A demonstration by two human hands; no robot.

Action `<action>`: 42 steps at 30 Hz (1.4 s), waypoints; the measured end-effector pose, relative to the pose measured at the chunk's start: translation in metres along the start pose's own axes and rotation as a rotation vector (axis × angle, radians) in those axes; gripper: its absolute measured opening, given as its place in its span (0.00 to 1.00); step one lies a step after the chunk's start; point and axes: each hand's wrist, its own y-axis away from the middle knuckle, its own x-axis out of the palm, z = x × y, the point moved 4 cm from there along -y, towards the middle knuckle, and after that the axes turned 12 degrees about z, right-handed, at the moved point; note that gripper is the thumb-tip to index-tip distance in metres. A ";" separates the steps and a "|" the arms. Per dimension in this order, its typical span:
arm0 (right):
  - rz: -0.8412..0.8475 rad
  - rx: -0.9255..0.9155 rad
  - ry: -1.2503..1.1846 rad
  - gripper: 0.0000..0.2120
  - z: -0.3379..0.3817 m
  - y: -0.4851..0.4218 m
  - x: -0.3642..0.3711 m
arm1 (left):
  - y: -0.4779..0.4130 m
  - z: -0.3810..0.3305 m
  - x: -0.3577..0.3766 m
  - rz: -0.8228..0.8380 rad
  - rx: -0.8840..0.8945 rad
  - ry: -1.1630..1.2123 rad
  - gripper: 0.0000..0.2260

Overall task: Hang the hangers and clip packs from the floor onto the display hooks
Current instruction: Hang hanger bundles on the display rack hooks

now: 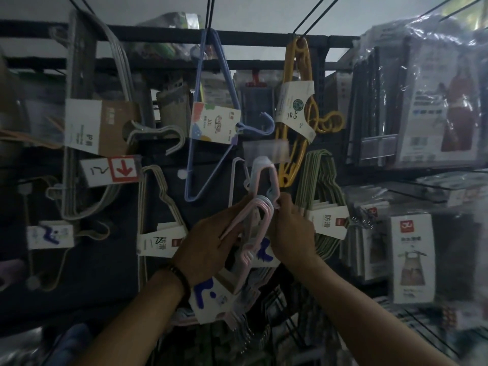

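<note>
Both of a person's hands grip bundles of pastel hangers in front of a dim shop display wall, at centre frame. The left hand (208,241), a beaded bracelet (179,276) on its wrist, has its fingers curled tight around the pink hanger bundle (253,210) near its hook end; a white card label with blue marks (211,297) wraps the bundle below the wrist. The right hand (293,228) pinches, fingers narrow, the lower end of a second pale pink and blue hanger bundle (264,178) whose loop rises to a blurred clear price tag (264,151); whether it sits on a hook cannot be told.

Around them the wall is crowded. A blue hanger pack (200,122) with a white label hangs from a black wire hook (211,11) at upper centre; a yellow hanger pack (298,109), marked 10.5 by hand, hangs just right of it. Green hangers (322,186) with a white sleeve hang right beside the right hand. Grey hangers (111,75) with a brown card fill the upper left, above a red arrow tag (122,169). A beige hanger pack (161,199) hangs just left of the left hand. Plastic-wrapped boxed goods (427,101) stack at the right edge, with apron packs (412,257) below.
</note>
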 end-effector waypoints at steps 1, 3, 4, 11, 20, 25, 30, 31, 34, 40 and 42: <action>0.014 0.004 0.002 0.20 -0.001 0.001 0.003 | 0.001 0.002 0.002 -0.002 -0.016 0.005 0.25; 0.040 0.017 0.005 0.20 -0.002 0.002 0.005 | 0.002 0.003 0.007 0.017 -0.026 0.020 0.25; 0.054 0.021 0.019 0.20 -0.002 0.002 0.003 | 0.002 0.002 0.008 0.019 -0.024 0.028 0.25; 0.005 -0.063 0.017 0.08 0.006 -0.002 -0.025 | 0.002 -0.014 -0.005 -0.037 -0.001 0.002 0.24; 0.071 -0.039 0.092 0.19 0.002 0.004 -0.015 | -0.019 -0.045 -0.056 -0.150 0.050 0.248 0.23; 0.024 -0.045 0.074 0.20 -0.006 0.011 -0.014 | -0.032 -0.049 -0.074 -0.247 0.081 0.397 0.22; -0.091 -0.121 0.003 0.08 -0.006 0.010 -0.024 | -0.040 -0.056 -0.073 -0.214 0.130 0.481 0.17; -0.082 -0.121 0.001 0.09 -0.007 0.009 -0.025 | -0.044 -0.057 -0.075 -0.208 0.132 0.460 0.18; -0.025 -0.070 0.030 0.16 -0.012 0.006 -0.023 | -0.046 -0.064 -0.080 -0.192 0.148 0.388 0.18; 0.149 -0.038 0.075 0.19 -0.011 -0.003 -0.020 | -0.036 -0.060 -0.072 -0.108 0.073 0.278 0.18; 0.258 0.021 0.119 0.21 -0.007 -0.011 -0.016 | -0.035 -0.052 -0.069 -0.093 0.053 0.271 0.17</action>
